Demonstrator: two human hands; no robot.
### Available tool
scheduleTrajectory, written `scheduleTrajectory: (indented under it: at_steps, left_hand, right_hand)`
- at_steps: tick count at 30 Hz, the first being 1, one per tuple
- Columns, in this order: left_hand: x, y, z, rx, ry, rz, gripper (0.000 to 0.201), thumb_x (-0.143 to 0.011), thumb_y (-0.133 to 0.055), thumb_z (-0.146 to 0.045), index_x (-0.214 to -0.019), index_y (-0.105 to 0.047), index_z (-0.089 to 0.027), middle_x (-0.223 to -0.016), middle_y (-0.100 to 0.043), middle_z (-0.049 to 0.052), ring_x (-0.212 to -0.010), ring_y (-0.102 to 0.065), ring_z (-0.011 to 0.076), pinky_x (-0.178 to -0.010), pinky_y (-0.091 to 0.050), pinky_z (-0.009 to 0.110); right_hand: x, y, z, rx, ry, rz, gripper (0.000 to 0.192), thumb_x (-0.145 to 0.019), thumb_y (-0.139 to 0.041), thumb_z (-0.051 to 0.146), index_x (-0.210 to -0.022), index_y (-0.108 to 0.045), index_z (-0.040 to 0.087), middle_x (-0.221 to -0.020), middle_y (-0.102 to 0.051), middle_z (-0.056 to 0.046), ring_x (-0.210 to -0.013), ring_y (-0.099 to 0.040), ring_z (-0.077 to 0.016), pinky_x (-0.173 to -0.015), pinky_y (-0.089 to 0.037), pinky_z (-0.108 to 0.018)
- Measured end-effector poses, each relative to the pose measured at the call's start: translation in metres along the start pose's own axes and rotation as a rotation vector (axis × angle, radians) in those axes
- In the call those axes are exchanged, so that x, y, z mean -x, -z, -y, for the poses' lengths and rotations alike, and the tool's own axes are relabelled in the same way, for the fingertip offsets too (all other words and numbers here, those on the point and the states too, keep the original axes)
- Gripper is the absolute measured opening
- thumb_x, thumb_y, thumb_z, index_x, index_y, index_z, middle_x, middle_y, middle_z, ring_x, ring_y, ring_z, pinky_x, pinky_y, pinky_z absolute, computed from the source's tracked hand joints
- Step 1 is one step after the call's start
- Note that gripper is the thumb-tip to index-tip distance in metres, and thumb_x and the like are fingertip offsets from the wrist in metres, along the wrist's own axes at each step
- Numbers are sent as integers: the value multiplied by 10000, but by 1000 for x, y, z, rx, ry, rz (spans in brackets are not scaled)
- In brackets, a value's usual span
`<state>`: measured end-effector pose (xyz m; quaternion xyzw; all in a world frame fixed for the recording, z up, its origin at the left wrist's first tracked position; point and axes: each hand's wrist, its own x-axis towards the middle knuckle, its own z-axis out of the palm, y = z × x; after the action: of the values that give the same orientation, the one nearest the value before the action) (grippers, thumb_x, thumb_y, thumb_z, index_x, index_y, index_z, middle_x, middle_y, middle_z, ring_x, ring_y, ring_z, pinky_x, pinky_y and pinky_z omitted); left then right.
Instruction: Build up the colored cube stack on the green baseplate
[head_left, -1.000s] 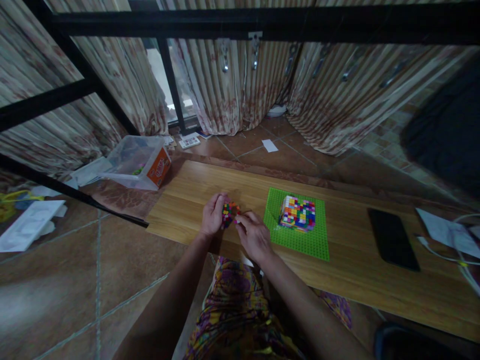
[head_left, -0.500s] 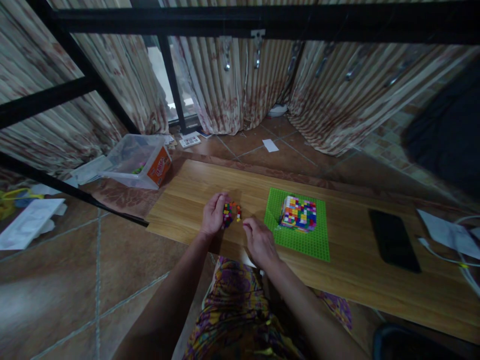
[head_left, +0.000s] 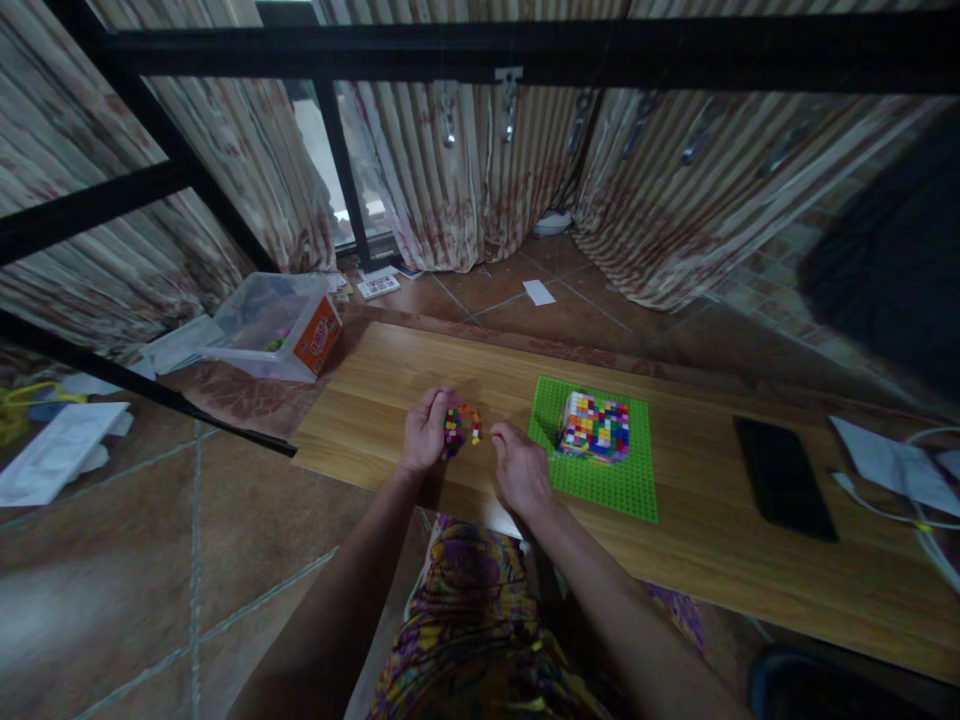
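Observation:
My left hand [head_left: 425, 432] rests on its edge on the wooden bench, fingers curled together beside a small heap of colourful toy bricks [head_left: 452, 432]. The heap touches or nearly touches its fingers; what lies inside the hand is hidden. A curved row of orange, white and yellow bricks [head_left: 475, 428] bends round the heap's right side. Just right of that row, my right hand [head_left: 523, 470] has thumb and forefinger pinched together; anything between them is too small to make out. Beyond it, a block of many-coloured bricks [head_left: 596, 427] stands on a green baseplate [head_left: 607, 492].
A dark phone or tablet [head_left: 785, 478] lies on the bench [head_left: 701, 480] at right, near white cables [head_left: 885, 503] and paper. A clear plastic bin [head_left: 259, 320] with an orange label stands beyond the bench's left end. A black metal frame [head_left: 480, 55] crosses above.
My right hand has shifted slightly right, away from the curved row of bricks, its fingers still pinched. My left hand stays by the heap. The view has tilted very slightly.

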<state>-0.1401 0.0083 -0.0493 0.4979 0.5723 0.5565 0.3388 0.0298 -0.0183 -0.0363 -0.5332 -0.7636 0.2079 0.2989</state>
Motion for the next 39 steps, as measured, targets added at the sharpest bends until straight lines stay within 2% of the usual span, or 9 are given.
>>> scheduleTrajectory:
  at_steps: [8, 16, 20, 24, 28, 33, 39]
  left_hand:
    - [0, 0, 4, 41, 20, -6, 402, -907, -464, -518, -1046, -656, -193, -953, -713, 57, -910, -661, 180, -826, -509, 301]
    - [0, -1, 1, 128, 50, -32, 463, -891, -450, -573, -1052, -648, -187, -937, -711, 58, -889, -660, 183, -840, -512, 314]
    - [-1, -1, 3, 228, 77, -82, 507, -889, -423, -595, -1060, -631, -166, -919, -706, 74, -859, -669, 190, -840, -525, 339]
    - [-3, 0, 5, 313, 81, -104, 515, -890, -411, -597, -1059, -619, -158, -915, -701, 83, -854, -676, 190, -842, -531, 352]
    - [-3, 1, 4, 341, 89, -106, 499, -886, -433, -589, -1053, -618, -156, -909, -700, 80, -858, -677, 187, -844, -533, 348]
    - [-3, 1, 5, 284, 87, -103, 524, -884, -411, -611, -1060, -616, -161, -925, -707, 86, -871, -684, 197, -853, -535, 364]
    - [-4, 0, 7, 300, 82, -110, 492, -891, -423, -588, -1046, -625, -167, -904, -710, 79, -852, -684, 194, -849, -540, 363]
  right_hand:
    - [-8, -3, 0, 152, 21, 96, 216, -943, -444, 170, -879, -647, 210, -898, -632, -50, -816, -588, -167, -747, -426, -259]
    - [-8, 0, -3, -26, 70, 75, 192, -917, -497, 179, -937, -685, 212, -905, -632, -43, -852, -604, -169, -799, -455, -270]
    - [-18, 0, -5, -56, 105, 84, 261, -921, -457, 147, -976, -699, 229, -913, -626, -36, -856, -605, -158, -805, -460, -267]
    - [-28, 1, -3, 6, 188, 170, 313, -896, -451, 92, -1010, -702, 240, -951, -609, -33, -871, -600, -151, -809, -455, -255]
    - [-34, 1, 0, 101, 212, 240, 310, -872, -473, 73, -1014, -700, 228, -972, -600, -44, -883, -596, -158, -822, -447, -258]
    - [-40, 1, 3, 183, 244, 291, 219, -890, -497, 113, -899, -688, 219, -909, -588, -35, -848, -579, -161, -795, -440, -259]
    - [-32, 3, 7, 123, 192, 205, 164, -924, -465, 143, -874, -610, 198, -875, -608, -47, -861, -576, -180, -798, -431, -277]
